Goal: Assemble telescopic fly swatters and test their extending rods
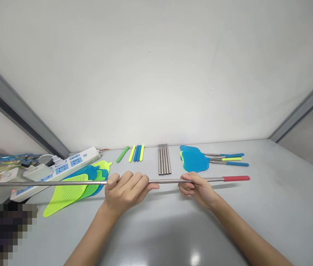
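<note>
A long metal telescopic rod [170, 181] with a red grip [236, 178] on its right end lies level across the view, held above the table. My left hand [127, 188] is wrapped round the rod left of the middle. With thumb and fingers, my right hand [196, 187] grips it nearer the red end. The rod's left end runs out of view at the left edge. Behind it rest green and blue mesh fly swatter heads [70, 190], partly covered by the rod and my left hand.
A white power strip [75, 161] with plugs stands at the left. Loose coloured grips [136, 153] and several metal tubes [164, 159] lie in rows by the wall. Fly swatters with blue heads [196, 160] are stacked at the right. A pixelated area covers the lower left.
</note>
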A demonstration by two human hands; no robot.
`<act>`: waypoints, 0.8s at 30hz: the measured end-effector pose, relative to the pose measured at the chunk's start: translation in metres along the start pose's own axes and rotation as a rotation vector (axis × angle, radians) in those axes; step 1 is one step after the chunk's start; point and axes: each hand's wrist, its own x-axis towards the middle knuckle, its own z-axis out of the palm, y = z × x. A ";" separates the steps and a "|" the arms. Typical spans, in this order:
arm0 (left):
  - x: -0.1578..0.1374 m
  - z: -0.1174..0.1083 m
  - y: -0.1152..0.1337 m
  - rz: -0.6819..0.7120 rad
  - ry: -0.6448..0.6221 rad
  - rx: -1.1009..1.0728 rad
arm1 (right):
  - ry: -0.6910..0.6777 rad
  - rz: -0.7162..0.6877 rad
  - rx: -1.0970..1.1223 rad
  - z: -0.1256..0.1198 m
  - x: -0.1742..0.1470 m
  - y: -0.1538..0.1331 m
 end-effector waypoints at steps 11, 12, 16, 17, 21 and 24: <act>0.000 0.000 -0.002 -0.053 0.023 -0.056 | 0.145 -0.077 0.026 0.001 0.002 0.006; 0.000 0.000 -0.001 -0.056 0.027 -0.064 | 0.164 -0.079 0.041 0.001 0.002 0.006; 0.002 -0.001 0.000 -0.078 0.041 -0.099 | 0.210 -0.126 0.067 0.003 0.002 0.009; 0.003 -0.002 0.000 -0.086 0.040 -0.106 | 0.204 -0.147 0.069 0.004 0.003 0.010; 0.006 -0.004 -0.001 -0.104 0.035 -0.131 | 0.189 -0.213 0.108 0.008 0.003 0.013; 0.006 -0.005 -0.005 -0.132 0.033 -0.148 | 0.239 -0.254 0.227 0.007 0.003 0.014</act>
